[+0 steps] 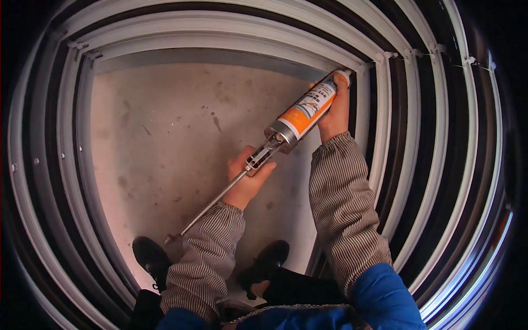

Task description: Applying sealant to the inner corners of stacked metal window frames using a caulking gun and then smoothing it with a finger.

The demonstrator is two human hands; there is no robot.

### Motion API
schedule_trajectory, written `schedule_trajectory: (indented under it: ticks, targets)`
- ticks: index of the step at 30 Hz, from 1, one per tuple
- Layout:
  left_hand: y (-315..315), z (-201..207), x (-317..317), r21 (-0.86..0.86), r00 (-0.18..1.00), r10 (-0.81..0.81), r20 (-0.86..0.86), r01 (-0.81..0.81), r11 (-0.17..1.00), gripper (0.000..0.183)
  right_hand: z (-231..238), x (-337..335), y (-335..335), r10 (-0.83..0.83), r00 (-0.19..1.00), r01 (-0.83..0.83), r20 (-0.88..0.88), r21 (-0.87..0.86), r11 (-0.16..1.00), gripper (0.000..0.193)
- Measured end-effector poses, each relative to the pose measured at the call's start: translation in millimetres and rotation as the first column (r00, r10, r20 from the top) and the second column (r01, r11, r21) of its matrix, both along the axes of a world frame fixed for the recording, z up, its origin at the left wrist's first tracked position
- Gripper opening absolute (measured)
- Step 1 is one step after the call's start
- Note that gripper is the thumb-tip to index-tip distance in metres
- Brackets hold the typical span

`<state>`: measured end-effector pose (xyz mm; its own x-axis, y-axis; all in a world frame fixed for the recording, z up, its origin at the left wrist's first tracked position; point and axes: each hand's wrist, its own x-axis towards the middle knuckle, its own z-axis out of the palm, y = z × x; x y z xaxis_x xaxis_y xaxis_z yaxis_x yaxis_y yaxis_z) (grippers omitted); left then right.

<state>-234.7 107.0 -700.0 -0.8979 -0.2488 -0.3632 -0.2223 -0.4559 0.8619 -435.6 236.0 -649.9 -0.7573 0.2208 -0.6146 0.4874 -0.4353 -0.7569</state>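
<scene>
A caulking gun (pixel 269 148) loaded with an orange and white sealant tube (pixel 308 110) lies slantwise across the middle, its nozzle end toward the upper right. My left hand (pixel 249 176) is wrapped round the gun's handle, behind the tube; part of the grip is hidden under the hand. From there the metal plunger rod (pixel 212 203) runs back to the lower left over my forearm. My right hand (pixel 336 110) grips the front of the tube, close to a corner of the innermost white frame (pixel 360 110). The nozzle tip is hard to make out against that corner.
Several nested white frames (pixel 410 154) with dark gaps between them rise on the left, far and right sides. Small fittings (pixel 390 55) sit at their corners. Below is a stained grey floor (pixel 159 137), with my black shoes (pixel 149 257) at the near edge.
</scene>
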Motion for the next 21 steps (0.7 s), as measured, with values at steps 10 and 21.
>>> schedule_trajectory:
  ticks: [10, 21]
  targets:
    - [-37, -6, -12, -0.043, 0.925, -0.287, -0.248, 0.286, 0.957, 0.038, -9, -5, 6, 0.009, 0.998, -0.02, -0.063, -0.175, 0.984, 0.021]
    - [-24, -19, -9, 0.039, 0.947, -0.297, -0.12, 0.304, 0.952, 0.031, -15, -5, 6, -0.005, 0.998, -0.007, -0.055, -0.231, 0.973, 0.017]
